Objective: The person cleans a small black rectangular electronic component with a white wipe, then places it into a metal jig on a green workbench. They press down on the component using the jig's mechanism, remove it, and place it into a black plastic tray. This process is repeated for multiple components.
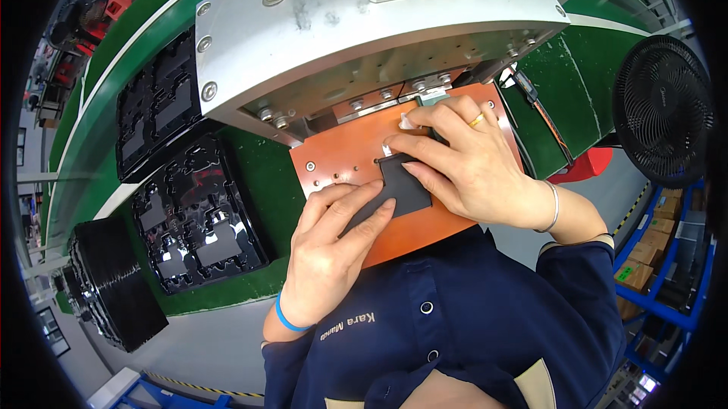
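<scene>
A flat dark grey piece [403, 186] with an L-shaped outline lies over the orange base plate [447, 225]. My left hand [327, 233] grips its left part between thumb and fingers. From the right, my right hand [479, 168] has its thumb on the piece's upper edge. The index finger reaches a small whitish tab [387, 150] at the piece's top corner. Another clear or white bit [408, 121] shows by my right middle finger. Part of the piece is hidden under my fingers, and I cannot tell whether it rests flat on the plate.
A metal press frame [326, 34] arches over the plate's far side. Black moulded trays [250, 216] with grey pieces lie left, beside stacked trays [114, 280]. To the right are a caliper-like tool [540, 106], a red stool [588, 165] and a black fan [661, 109].
</scene>
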`<action>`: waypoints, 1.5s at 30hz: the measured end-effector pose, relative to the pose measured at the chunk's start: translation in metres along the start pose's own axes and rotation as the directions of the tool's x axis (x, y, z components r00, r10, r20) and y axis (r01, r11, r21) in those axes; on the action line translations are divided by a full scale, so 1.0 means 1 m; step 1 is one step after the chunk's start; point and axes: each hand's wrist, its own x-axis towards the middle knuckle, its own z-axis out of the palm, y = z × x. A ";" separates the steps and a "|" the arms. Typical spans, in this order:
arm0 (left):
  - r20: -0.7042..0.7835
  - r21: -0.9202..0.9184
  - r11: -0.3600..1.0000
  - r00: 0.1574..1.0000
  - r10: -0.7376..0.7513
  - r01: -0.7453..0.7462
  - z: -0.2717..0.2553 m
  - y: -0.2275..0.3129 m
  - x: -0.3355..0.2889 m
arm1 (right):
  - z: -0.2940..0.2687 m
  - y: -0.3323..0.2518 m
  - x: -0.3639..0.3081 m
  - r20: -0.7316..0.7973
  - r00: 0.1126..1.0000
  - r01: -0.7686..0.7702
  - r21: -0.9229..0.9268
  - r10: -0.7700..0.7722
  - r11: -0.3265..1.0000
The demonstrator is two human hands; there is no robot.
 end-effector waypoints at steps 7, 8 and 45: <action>0.024 -0.034 0.999 1.000 0.007 -0.007 0.000 -0.001 0.000 | 0.003 0.004 -0.010 -0.030 0.999 0.045 0.094 -0.042 0.995; 0.024 -0.031 1.000 1.000 0.003 -0.002 0.000 -0.001 -0.001 | -0.001 0.002 -0.009 -0.007 0.999 0.046 0.056 -0.046 0.997; 0.009 0.046 0.998 0.999 -0.053 0.053 0.004 -0.010 0.041 | -0.007 0.006 -0.042 -0.025 1.000 -0.004 0.214 0.010 0.977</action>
